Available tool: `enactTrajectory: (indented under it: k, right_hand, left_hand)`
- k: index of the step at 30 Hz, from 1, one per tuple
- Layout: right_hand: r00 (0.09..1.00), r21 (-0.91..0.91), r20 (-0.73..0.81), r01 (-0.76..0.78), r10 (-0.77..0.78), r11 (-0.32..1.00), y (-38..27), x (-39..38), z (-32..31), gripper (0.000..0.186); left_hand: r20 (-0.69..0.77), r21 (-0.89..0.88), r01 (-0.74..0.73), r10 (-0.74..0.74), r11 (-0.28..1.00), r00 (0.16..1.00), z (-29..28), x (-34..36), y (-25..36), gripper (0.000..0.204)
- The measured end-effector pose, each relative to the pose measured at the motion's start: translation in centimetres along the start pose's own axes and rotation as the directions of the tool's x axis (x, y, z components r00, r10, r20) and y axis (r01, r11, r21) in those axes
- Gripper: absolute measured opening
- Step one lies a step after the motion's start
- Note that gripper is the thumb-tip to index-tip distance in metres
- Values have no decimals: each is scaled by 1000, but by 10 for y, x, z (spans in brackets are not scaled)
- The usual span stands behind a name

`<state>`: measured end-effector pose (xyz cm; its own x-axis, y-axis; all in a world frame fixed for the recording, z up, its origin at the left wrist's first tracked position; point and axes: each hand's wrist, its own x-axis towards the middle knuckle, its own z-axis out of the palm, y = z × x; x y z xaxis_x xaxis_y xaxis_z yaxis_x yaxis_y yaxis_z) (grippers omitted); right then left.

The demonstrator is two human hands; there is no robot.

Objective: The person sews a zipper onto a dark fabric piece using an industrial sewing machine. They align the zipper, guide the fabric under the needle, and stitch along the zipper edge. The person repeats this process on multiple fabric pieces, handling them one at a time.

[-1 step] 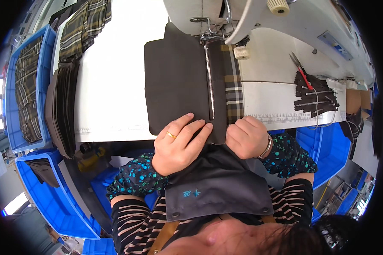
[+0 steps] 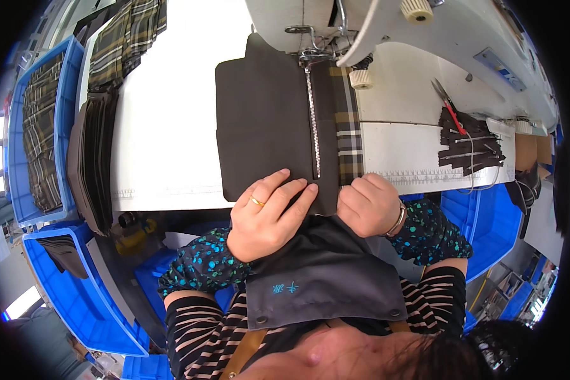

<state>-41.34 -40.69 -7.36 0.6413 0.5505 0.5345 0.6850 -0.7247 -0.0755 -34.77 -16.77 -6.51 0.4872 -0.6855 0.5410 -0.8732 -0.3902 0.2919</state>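
A dark brown fabric panel (image 2: 263,120) lies flat on the white sewing table, its far end under the presser foot (image 2: 308,58) of a sewing machine. A silver-toothed zipper (image 2: 315,126) runs lengthwise through a slot in the panel. Plaid fabric (image 2: 348,133) shows beneath, along the panel's right side. My left hand (image 2: 269,212), with a ring, rests with fingers stretched out on the near part of the panel, just below the zipper's end. My right hand (image 2: 368,206) is closed at the near end of the plaid fabric, beside the panel's right edge; its fingertips are hidden.
The machine's white body (image 2: 443,50) arches over the far right. Red-handled scissors (image 2: 451,107) lie on a pile of zipper pieces (image 2: 468,142). Stacked dark panels (image 2: 95,158) and plaid cloth (image 2: 120,50) are at the left, beside blue bins (image 2: 69,126).
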Motion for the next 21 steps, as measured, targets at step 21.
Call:
enactTrajectory:
  k: [21]
  right_hand:
    - [992, -16, -126, 19, -21, 1000, -2, -17, 14, 18]
  left_hand:
    - [15, 80, -52, 51, 995, 999, 8, 2, 5, 39]
